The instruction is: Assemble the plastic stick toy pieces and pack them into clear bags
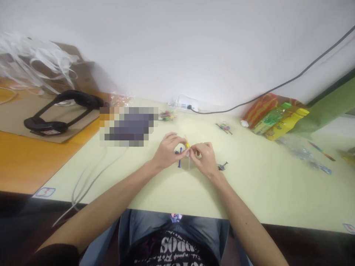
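Over the middle of the pale table, my left hand [169, 150] and my right hand [204, 157] meet, fingertips pinched together on a small yellow piece [187, 145]. A whitish part shows just below it, between the fingertips, too small to name. Beneath my left hand lies a thin blue stick-shaped piece [179, 159] with a pointed end. A pale, thin stick [189, 163] shows under the fingers. To the right of my right hand rests a small dark grey piece [222, 166].
Small colourful pieces [166, 115] lie at the back, with another bunch [225, 128] further right. A green-capped bottle [273, 118] and a yellow packet [288, 125] stand at the right. Loose cables [93, 181] cross the left side. A black headband-like device [62, 111] sits on cardboard.
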`<state>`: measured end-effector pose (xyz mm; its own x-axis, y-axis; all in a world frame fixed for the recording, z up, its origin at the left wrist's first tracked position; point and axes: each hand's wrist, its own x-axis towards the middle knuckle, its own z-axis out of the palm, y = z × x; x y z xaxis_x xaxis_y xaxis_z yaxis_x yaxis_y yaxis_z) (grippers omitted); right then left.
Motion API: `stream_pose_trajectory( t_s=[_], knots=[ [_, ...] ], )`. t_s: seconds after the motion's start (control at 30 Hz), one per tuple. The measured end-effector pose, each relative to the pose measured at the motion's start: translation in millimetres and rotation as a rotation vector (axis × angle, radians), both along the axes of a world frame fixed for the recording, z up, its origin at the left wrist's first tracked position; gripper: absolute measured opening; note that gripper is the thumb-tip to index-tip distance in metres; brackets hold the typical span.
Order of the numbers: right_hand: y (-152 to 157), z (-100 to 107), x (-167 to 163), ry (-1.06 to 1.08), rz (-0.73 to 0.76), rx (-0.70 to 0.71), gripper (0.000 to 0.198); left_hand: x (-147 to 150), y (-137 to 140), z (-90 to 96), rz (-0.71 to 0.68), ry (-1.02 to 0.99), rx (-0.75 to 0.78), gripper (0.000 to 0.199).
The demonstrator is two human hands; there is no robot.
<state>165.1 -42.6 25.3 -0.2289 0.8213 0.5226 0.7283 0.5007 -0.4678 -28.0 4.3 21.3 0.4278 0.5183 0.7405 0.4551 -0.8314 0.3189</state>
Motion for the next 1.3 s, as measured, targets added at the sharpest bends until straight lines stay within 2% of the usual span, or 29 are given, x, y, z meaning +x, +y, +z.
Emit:
stream_pose_trajectory(
  t_s=[0.3, 0.4, 0.53, 0.67, 0.77, 0.9, 1.1, 1.3],
  knots=[
    [-2, -2, -6, -0.144, -0.081, 0.049, 0.031, 8, -4, 0.0, 0.004, -0.048, 0.000, 0.009],
    [0, 0, -6, -0.077, -0.145, 0.037, 0.033, 8, -3, -1.1, 0.011, -0.066, 0.006, 0.010],
    [5, 2, 15, 0.076, -0.323, 0.041, 0.036, 5, 0, -4.3, 0.010, -0.102, 0.019, 0.011],
    [3, 2, 40, 0.127, -0.315, 0.064, 0.037, 4, 1, -2.6, -0.015, -0.065, 0.003, 0.010],
    [-4, -1, 45, 0.044, -0.240, 0.004, 0.034, 5, -2, 1.0, -0.040, 0.011, 0.000, 0.012],
    [-16, -6, 36, -0.172, -0.192, -0.075, 0.033, 9, -7, -0.3, -0.054, 0.085, -0.039, 0.015],
    [-33, -14, 20, -0.454, -0.341, 0.028, 0.026, 21, -15, -11.3, -0.012, 0.263, -0.111, 0.011],
    [-38, -23, 11, -0.536, -0.358, -0.004, 0.023, 24, -18, -10.6, 0.026, 0.409, -0.092, 0.006]
  ],
)
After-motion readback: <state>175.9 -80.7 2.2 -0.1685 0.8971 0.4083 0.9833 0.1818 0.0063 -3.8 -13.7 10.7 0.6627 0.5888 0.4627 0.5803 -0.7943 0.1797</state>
